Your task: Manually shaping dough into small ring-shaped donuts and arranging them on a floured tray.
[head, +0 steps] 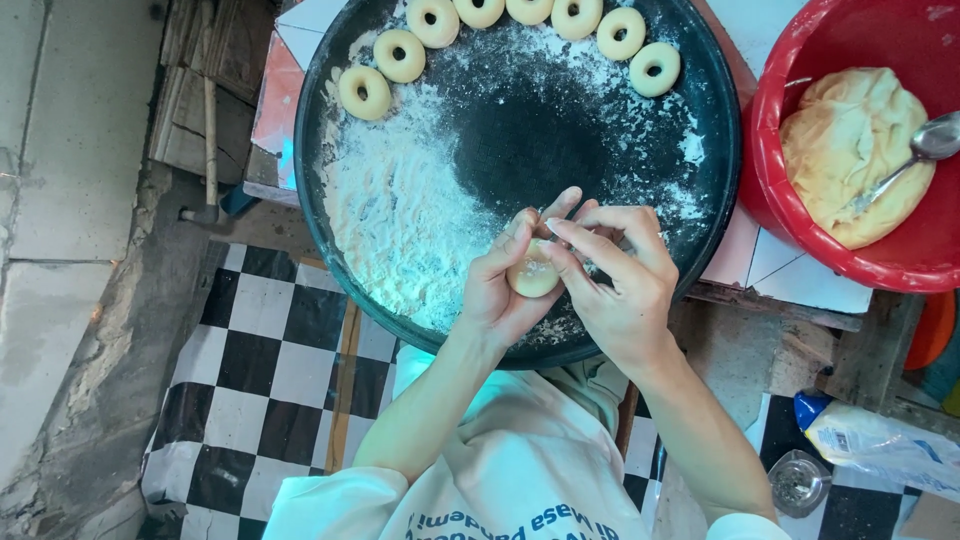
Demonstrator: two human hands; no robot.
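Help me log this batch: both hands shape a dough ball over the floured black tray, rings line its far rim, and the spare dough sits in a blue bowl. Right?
Not quite: the head view shows the bowl holding the spare dough is red, not blue. The rest stands.

Bare forearms, short white sleeves, white shirt with dark blue lettering.

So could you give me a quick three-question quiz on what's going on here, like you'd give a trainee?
1. True or false: the left hand and right hand both touch the dough ball.
2. How many dough rings show along the black tray rim?
3. Where does the spoon rest? A) on the tray B) on the dough mass in the red bowl C) on the floor

Key: 1 true; 2 seven; 3 B
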